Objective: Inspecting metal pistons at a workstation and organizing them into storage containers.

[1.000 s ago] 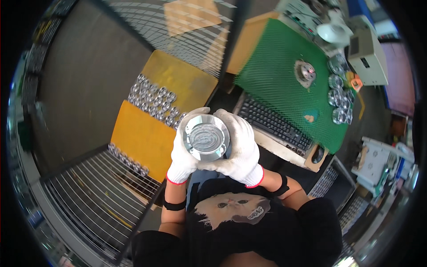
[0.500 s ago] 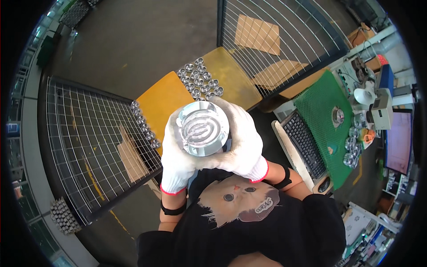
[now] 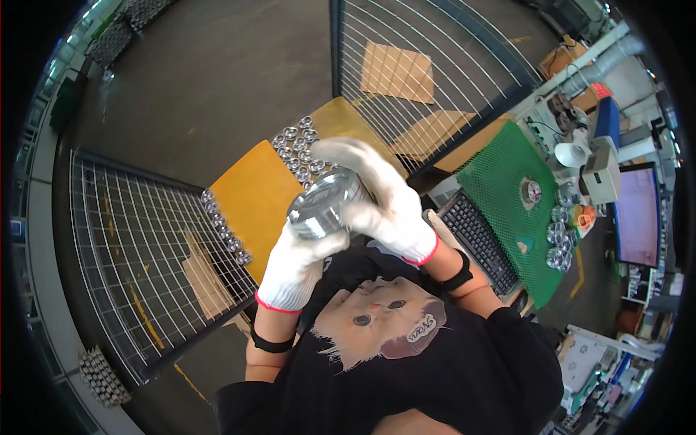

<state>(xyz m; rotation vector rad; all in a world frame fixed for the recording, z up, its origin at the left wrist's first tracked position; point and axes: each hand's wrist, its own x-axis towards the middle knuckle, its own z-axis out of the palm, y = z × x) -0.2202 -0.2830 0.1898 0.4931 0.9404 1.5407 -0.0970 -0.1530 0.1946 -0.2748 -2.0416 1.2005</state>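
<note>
Nearest, below the wearer's hands, is the black shirt [image 3: 362,348] with a printed animal on it. Above it are 2 gloved hands in white knit with red cuffs. The left hand [image 3: 296,257] supports the workpiece [image 3: 319,210], a shiny round metal part, from below and from its left; that grip is closed around the lower edge. The right hand [image 3: 384,199] curves along the right side, thumb beside the wall and fingers reaching past the far edge; whether its grip bears weight I cannot tell. The workpiece is between the 2 hands, tilted, above the lower edge of an orange sheet [image 3: 254,185].

To turn it well, the left grip should probably stay firm while the right guides the rim lightly, fingers off the machined face. Smooth metal may slip against knit fabric, so a slow rotation, with support beneath, seems wise.

Beyond, small metal parts [image 3: 290,133] stand in rows between the orange sheet and a duller yellow sheet [image 3: 348,123]. To the right are a keyboard [image 3: 478,239] and a tabletop covered by a green mat [image 3: 500,174], bearing more round pieces [image 3: 557,232]. Farther off are a wire panel [image 3: 464,43] and a monitor [image 3: 638,217].
</note>
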